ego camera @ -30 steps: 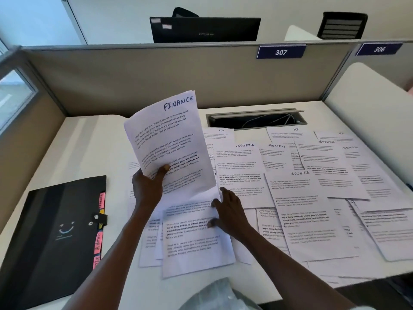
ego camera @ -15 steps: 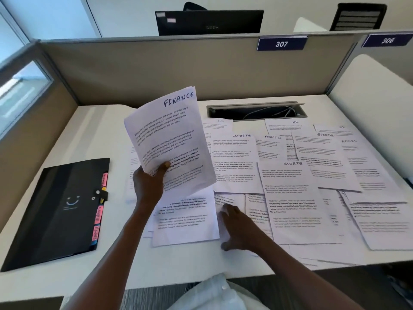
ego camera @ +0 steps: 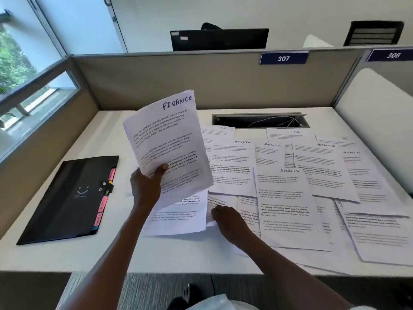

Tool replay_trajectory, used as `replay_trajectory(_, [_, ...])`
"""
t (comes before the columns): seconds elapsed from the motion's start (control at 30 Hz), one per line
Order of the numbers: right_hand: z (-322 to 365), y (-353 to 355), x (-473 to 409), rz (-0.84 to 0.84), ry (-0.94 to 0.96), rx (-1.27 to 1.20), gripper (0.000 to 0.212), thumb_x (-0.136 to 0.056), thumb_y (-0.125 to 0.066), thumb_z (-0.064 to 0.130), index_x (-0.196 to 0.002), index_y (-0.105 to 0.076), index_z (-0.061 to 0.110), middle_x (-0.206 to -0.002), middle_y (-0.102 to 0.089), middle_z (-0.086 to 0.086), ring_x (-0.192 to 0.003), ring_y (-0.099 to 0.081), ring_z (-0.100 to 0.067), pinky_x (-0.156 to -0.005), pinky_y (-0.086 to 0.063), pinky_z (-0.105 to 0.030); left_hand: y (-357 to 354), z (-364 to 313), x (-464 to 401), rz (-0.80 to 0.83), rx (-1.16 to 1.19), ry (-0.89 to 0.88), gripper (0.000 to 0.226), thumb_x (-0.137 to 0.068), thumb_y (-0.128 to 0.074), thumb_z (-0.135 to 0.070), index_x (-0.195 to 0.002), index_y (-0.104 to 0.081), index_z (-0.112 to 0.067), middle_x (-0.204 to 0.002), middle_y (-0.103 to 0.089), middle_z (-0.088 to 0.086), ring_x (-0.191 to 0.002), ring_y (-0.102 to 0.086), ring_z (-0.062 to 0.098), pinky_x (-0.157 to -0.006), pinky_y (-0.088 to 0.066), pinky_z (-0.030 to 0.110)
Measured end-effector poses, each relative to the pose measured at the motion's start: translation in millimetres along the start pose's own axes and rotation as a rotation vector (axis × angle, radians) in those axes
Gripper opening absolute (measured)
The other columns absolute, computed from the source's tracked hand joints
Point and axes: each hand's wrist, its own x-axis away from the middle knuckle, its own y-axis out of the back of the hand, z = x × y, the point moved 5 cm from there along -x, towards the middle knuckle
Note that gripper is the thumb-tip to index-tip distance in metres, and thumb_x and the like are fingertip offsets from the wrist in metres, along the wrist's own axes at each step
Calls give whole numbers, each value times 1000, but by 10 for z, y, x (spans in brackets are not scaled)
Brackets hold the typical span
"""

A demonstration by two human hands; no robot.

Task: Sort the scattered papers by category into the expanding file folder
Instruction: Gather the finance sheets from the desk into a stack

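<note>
My left hand (ego camera: 146,186) holds up a small stack of white sheets headed FINANCE (ego camera: 166,139) above the desk's middle. My right hand (ego camera: 230,222) lies flat on the scattered papers (ego camera: 288,198) near the front edge, fingertips at the lifted edge of a sheet. The papers cover the desk's right half, with handwritten headings SPORTS, ADMIN and HR. A black expanding file folder (ego camera: 69,200) lies closed at the left, with pink and orange tabs along its right edge.
The white desk (ego camera: 93,253) is boxed in by beige partition walls at the back and left. A cable slot (ego camera: 259,120) opens at the desk's rear. A white curved panel (ego camera: 375,113) rises on the right. Some papers overhang the front right edge.
My right hand slid toward the front edge and sits lower on the papers. The FINANCE stack stays raised in my left hand. The camera pulled back from the desk.
</note>
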Motion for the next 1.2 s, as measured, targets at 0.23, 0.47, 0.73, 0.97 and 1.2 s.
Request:
replay_trajectory(0.23, [-300,537,-244,-211,-55,-125,24,-60,-56,5,-65,-72,22,-63,-68,3,-69,-56,-28,-59,-47,-33,2,-62,-124,-9,-27,-26,36,-85,-77,-24,-112,-66,-2,-98,-66,5,-84,-64,27,-65,-48,25])
replay_trajectory(0.47, [-430,1641,-574,-207,-39,-336,20,-66,-53,6,-71,-72,9,-73,-72,-2,-73,-66,-18,-67,-49,-25,34,-102,-369,-21,-57,-47,37,-85,-77,-26,-111,-67,-1,-98,-68,9,-82,-64,26,-57,-46,20])
replay_trajectory(0.73, [-432,2464,-665,-435,-89,-864,20,-66,-53,-13,-70,-69,-3,-65,-68,-17,-60,-61,-20,-59,-48,-33,10,-98,-543,-12,-58,-25,37,-86,-76,-28,-112,-66,-3,-101,-67,8,-81,-65,26,-55,-47,21])
replay_trajectory(0.97, [-567,2692,-554,-697,23,-1005,26,-72,-53,-12,-65,-64,11,-78,-70,-14,-80,-68,-27,-70,-53,-31,-36,-49,-655,-49,-59,12,36,-84,-78,-28,-107,-68,-2,-103,-72,16,-84,-67,31,-71,-54,35])
replay_trajectory(1.2, [-1291,1674,-385,-430,-169,-846,41,-80,-58,-7,-73,-76,29,-90,-74,-12,-92,-69,-22,-86,-50,-36,-5,-17,-593,-149,-90,23,35,-85,-77,-25,-106,-68,3,-104,-71,21,-87,-68,34,-71,-54,36])
